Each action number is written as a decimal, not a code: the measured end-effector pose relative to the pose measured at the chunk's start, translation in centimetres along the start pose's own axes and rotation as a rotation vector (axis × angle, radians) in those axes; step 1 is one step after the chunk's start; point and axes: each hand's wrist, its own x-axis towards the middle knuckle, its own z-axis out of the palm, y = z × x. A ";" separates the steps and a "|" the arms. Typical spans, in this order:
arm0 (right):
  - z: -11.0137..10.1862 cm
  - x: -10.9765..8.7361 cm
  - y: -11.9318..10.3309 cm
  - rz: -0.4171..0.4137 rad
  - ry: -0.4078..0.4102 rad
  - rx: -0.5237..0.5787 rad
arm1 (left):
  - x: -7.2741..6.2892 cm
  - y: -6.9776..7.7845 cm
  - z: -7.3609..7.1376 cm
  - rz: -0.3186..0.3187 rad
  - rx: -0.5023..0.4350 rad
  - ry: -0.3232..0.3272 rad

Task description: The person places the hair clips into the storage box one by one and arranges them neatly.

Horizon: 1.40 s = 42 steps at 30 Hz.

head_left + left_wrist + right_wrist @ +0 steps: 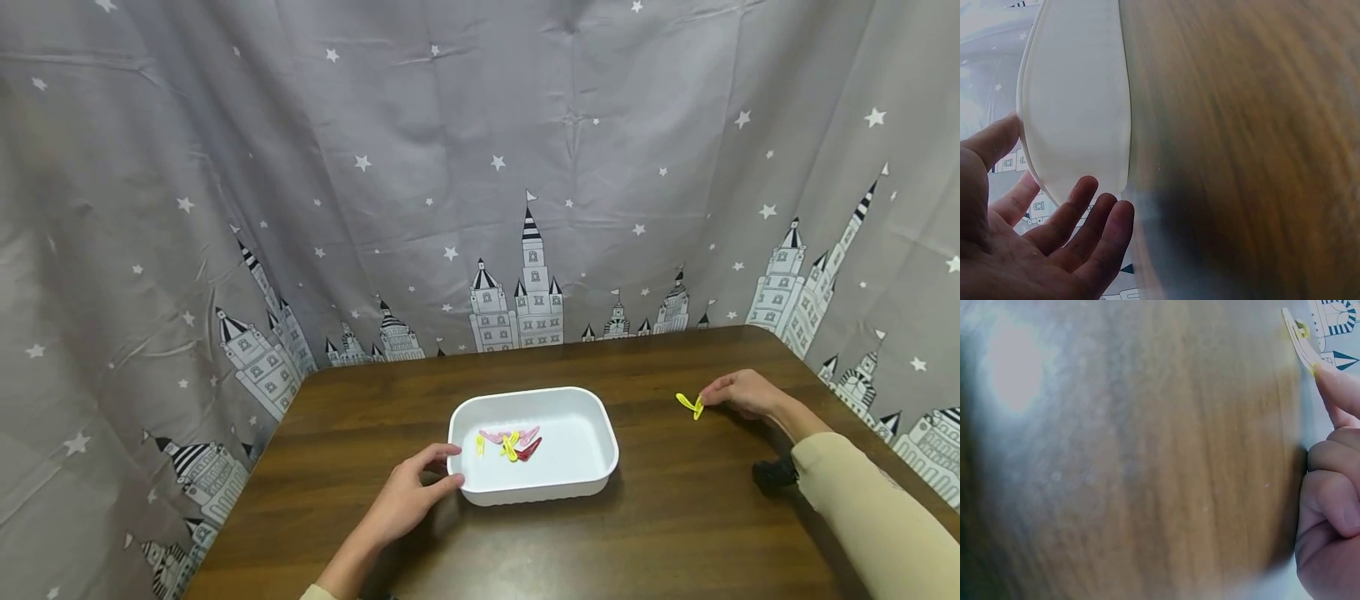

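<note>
Left of the middle of the table stands a white plastic tray (540, 493) with hair clips lying inside. Among them are yellow clips (481, 445), pink clips (531, 435) and a dark red clip (529, 450). My left hand (411, 492) rests at the tray's left end, thumb and forefinger touching the rim. In the left wrist view its other fingers (1113, 231) spread loosely beside the outer wall. Over at the right, my right hand (746, 393) pinches a yellow hair clip (698, 408) between thumb and forefinger. A second yellow strip (684, 402) forms a V with it.
The brown wooden table (360, 433) ends at a grey curtain (420, 208) printed with castles and stars. Beneath the right forearm there is a black object (774, 475) at the wrist. Light glares off the tabletop in the right wrist view.
</note>
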 end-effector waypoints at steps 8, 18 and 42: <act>-0.5 -0.2 0.1 0.030 -0.053 0.103 | -0.1 0.3 -0.1 -0.004 -0.002 0.004; -0.9 -0.3 0.6 0.016 -0.069 0.157 | 0.0 0.3 -0.1 0.003 0.000 -0.004; -0.9 -0.6 0.9 0.013 -0.058 0.200 | -0.2 0.3 0.0 0.014 0.002 0.004</act>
